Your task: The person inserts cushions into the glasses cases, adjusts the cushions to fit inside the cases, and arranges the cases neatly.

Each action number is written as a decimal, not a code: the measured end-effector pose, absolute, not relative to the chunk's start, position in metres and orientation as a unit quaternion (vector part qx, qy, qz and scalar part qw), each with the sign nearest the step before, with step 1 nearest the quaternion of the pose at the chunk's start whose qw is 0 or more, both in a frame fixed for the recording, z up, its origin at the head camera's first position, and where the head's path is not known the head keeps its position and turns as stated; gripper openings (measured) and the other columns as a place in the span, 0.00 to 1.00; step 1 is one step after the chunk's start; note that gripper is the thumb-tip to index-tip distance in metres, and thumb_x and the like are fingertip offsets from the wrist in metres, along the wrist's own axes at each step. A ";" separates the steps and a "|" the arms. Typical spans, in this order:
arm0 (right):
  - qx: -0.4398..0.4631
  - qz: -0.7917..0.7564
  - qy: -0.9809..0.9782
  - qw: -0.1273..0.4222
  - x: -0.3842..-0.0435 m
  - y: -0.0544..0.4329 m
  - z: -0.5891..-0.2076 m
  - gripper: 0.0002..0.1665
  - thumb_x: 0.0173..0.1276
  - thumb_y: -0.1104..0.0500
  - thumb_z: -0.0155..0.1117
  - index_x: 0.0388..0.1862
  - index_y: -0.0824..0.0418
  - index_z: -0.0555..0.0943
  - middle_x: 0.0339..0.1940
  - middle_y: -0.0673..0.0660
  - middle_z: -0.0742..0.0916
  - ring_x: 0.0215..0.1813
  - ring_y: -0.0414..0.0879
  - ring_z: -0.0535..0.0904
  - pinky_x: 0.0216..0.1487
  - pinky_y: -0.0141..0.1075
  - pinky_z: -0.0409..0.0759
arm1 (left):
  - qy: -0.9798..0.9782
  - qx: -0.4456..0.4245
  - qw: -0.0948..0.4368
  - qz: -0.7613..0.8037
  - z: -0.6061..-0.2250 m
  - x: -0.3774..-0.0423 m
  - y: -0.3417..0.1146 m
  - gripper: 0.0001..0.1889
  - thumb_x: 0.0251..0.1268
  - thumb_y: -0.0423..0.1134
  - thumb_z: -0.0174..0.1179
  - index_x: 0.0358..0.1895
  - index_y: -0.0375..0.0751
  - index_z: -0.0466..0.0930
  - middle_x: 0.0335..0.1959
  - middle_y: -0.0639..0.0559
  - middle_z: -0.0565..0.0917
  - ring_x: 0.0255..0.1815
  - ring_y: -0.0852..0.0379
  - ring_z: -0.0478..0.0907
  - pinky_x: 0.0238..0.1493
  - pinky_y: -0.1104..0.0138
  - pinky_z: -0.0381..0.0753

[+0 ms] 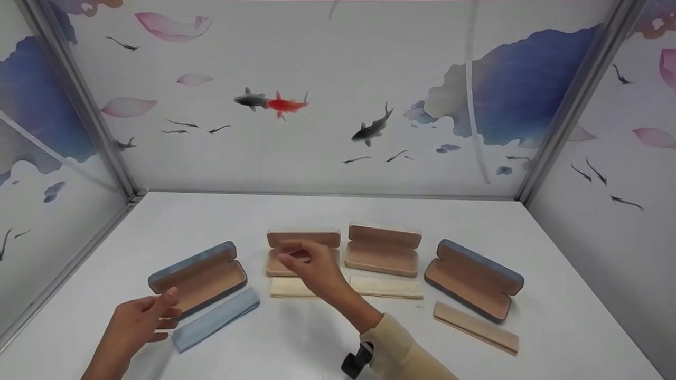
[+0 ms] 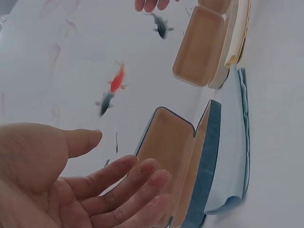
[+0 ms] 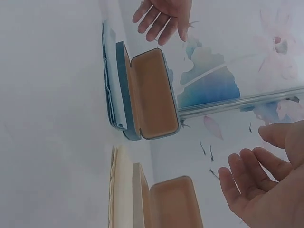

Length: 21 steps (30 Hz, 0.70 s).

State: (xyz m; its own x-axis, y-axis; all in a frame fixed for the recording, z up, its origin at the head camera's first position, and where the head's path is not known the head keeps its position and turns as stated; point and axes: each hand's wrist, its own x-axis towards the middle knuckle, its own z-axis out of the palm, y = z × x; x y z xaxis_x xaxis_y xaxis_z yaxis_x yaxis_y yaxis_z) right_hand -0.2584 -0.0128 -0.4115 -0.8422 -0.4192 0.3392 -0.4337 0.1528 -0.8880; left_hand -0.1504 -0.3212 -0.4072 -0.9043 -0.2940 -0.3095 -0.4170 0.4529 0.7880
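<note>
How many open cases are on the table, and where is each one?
4: a blue case at left, a pale case partly behind the right hand, a second pale case right of that, another blue case at right.

We have our left hand (image 1: 134, 322) near the left end of the leftmost case (image 1: 214, 285), thumb apart, fingers relaxed; our right hand (image 1: 314, 264) hovers right of that case, fingers gently curved.

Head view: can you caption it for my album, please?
Four open cases, a folded cloth in front of each.
</note>
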 end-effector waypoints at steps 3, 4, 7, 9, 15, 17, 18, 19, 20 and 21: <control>0.275 0.590 -0.759 -0.001 -0.259 -0.019 -0.417 0.19 0.72 0.55 0.65 0.58 0.61 0.83 0.53 0.59 0.87 0.55 0.51 0.83 0.55 0.32 0.81 | 0.843 -0.216 0.072 0.486 -0.413 -0.148 -0.329 0.49 0.66 0.71 0.52 0.62 0.20 0.71 0.46 0.37 0.88 0.41 0.53 0.88 0.45 0.57 0.88; 0.273 0.591 -0.759 -0.006 -0.259 -0.021 -0.419 0.18 0.72 0.55 0.65 0.58 0.61 0.83 0.53 0.58 0.88 0.55 0.51 0.83 0.55 0.32 0.81 | 0.842 -0.218 0.077 0.488 -0.415 -0.148 -0.331 0.48 0.67 0.70 0.53 0.62 0.19 0.71 0.46 0.37 0.88 0.41 0.53 0.88 0.45 0.57 0.88; 0.268 0.597 -0.756 -0.021 -0.260 -0.027 -0.424 0.18 0.72 0.57 0.65 0.57 0.61 0.83 0.53 0.59 0.88 0.55 0.50 0.83 0.54 0.30 0.81 | 0.837 -0.223 0.095 0.490 -0.420 -0.147 -0.337 0.46 0.70 0.65 0.54 0.63 0.17 0.68 0.46 0.35 0.88 0.41 0.51 0.88 0.45 0.57 0.88; 0.264 0.609 -0.747 -0.037 -0.260 -0.031 -0.426 0.18 0.72 0.58 0.65 0.57 0.62 0.83 0.53 0.59 0.88 0.53 0.49 0.83 0.52 0.29 0.82 | 0.839 -0.229 0.108 0.482 -0.424 -0.147 -0.341 0.44 0.72 0.62 0.55 0.64 0.15 0.66 0.45 0.34 0.88 0.40 0.51 0.88 0.44 0.57 0.88; 0.234 0.640 -0.725 -0.099 -0.263 -0.040 -0.429 0.17 0.71 0.59 0.66 0.56 0.63 0.83 0.52 0.60 0.88 0.49 0.44 0.85 0.46 0.29 0.84 | 0.848 -0.245 0.136 0.449 -0.434 -0.146 -0.348 0.41 0.72 0.56 0.58 0.62 0.14 0.66 0.40 0.37 0.89 0.37 0.53 0.87 0.43 0.58 0.88; 0.222 0.645 -0.722 -0.113 -0.263 -0.043 -0.430 0.16 0.70 0.59 0.67 0.55 0.62 0.84 0.50 0.59 0.88 0.48 0.43 0.85 0.46 0.31 0.85 | 0.849 -0.248 0.142 0.445 -0.437 -0.145 -0.350 0.41 0.71 0.56 0.60 0.62 0.14 0.66 0.39 0.38 0.89 0.36 0.53 0.87 0.42 0.58 0.88; 0.218 0.646 -0.722 -0.119 -0.263 -0.045 -0.430 0.16 0.70 0.59 0.67 0.54 0.62 0.84 0.50 0.58 0.88 0.47 0.43 0.85 0.46 0.32 0.85 | 0.849 -0.249 0.144 0.443 -0.439 -0.145 -0.351 0.41 0.70 0.57 0.60 0.61 0.13 0.66 0.38 0.39 0.89 0.36 0.53 0.87 0.42 0.58 0.88; 0.210 0.647 -0.722 -0.125 -0.263 -0.047 -0.431 0.15 0.70 0.59 0.67 0.53 0.62 0.85 0.49 0.58 0.88 0.47 0.42 0.85 0.46 0.33 0.86 | 0.849 -0.250 0.146 0.442 -0.440 -0.146 -0.352 0.42 0.70 0.57 0.60 0.61 0.13 0.66 0.38 0.38 0.89 0.36 0.53 0.87 0.42 0.58 0.88; 0.203 0.647 -0.723 -0.131 -0.264 -0.048 -0.431 0.15 0.70 0.59 0.68 0.53 0.61 0.85 0.48 0.57 0.88 0.46 0.42 0.84 0.46 0.33 0.86 | 0.849 -0.251 0.146 0.442 -0.441 -0.146 -0.353 0.42 0.70 0.57 0.60 0.61 0.14 0.66 0.38 0.39 0.89 0.36 0.53 0.87 0.41 0.58 0.88; 0.199 0.645 -0.726 -0.135 -0.264 -0.050 -0.432 0.14 0.70 0.59 0.68 0.53 0.61 0.85 0.48 0.56 0.88 0.46 0.41 0.84 0.47 0.33 0.86 | 0.847 -0.255 0.147 0.443 -0.442 -0.146 -0.354 0.42 0.70 0.57 0.60 0.61 0.14 0.67 0.38 0.39 0.89 0.35 0.54 0.87 0.41 0.59 0.88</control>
State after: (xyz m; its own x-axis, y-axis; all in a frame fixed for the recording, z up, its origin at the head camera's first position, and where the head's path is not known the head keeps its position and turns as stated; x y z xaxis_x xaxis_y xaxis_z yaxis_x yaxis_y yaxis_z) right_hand -0.2637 -0.0498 -0.4316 -0.8848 -0.4621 0.0605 -0.1145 0.0897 -0.9894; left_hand -0.1463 -0.3541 -0.4424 -0.8272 -0.3016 -0.4742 -0.5615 0.4781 0.6754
